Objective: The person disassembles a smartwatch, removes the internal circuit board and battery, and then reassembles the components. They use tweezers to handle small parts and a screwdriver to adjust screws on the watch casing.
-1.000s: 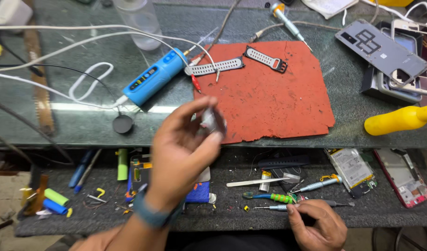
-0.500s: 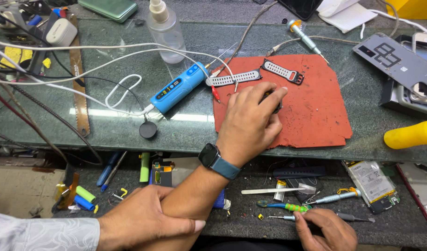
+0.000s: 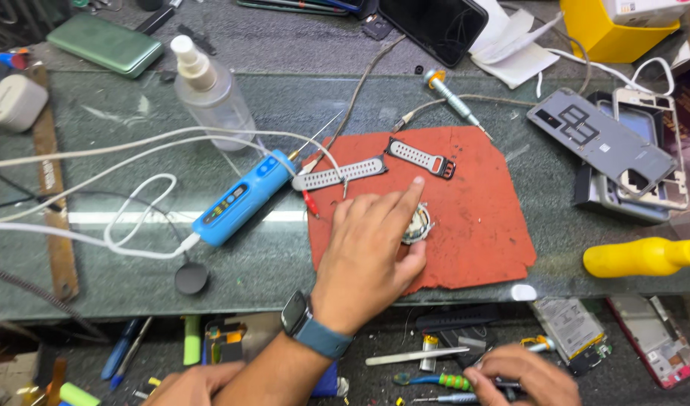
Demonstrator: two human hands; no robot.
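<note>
— While the left hand [image 3: 367, 256] lies on the red mat [image 3: 480, 225], where does the round watch body [image 3: 419, 224] sit?

— Near the middle of that mat, just under the hand. It peeks out between the straight index finger and the thumb, and the fingers rest on it. The hand is spread and flat rather than clenched.

— And the straps?

— Both are off the body. The grey strap [image 3: 339, 174] lies at the mat's upper left edge and the shorter strap [image 3: 422, 157] lies just beside it, nearer the top. A blue handheld tool [image 3: 243, 197] lies left of the mat on the glass table top [image 3: 134, 256].

— What about the right hand [image 3: 522, 376]?

— It is low on the shelf under the glass, fingers curled over the tools there, beside a green-handled screwdriver [image 3: 435, 380] and tweezers [image 3: 416, 356]. Whether it grips one cannot be told.

— Anyone else?

— Another person's hand [image 3: 195, 382] shows at the bottom edge, by the left forearm.
</note>
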